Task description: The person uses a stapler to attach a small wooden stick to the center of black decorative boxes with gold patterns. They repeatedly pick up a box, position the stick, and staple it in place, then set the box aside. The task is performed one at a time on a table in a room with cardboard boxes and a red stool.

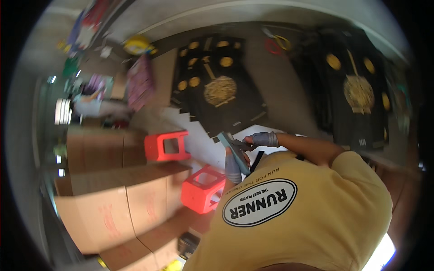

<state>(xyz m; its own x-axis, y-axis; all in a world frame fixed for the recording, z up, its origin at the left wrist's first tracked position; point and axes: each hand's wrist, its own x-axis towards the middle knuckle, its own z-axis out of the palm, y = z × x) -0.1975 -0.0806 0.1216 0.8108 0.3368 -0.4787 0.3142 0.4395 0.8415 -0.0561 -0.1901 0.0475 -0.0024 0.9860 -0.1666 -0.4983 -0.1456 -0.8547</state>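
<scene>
In front of my yellow shirt both my hands, in grey gloves with bare fingertips, are close together. My left hand (pixel 233 168) is closed around a long, flat, pale teal thing (pixel 232 148), whose kind I cannot make out. A dark grey piece (pixel 241 144) lies across its upper part. My right hand (pixel 263 139) has its fingers bent in against that dark piece; blur hides whether it grips it. Just beyond the hands is a white sheet (pixel 205 141), and behind it a stack of black printed pieces with gold designs (pixel 239 106).
Another black stack with gold prints (pixel 346 119) lies at the right. Scissors with red and yellow handles (pixel 276 44) rest at the back. Two red stools (pixel 156 148) and several cardboard boxes (pixel 97 217) stand at the left. Farther left is another person (pixel 90 106), blurred.
</scene>
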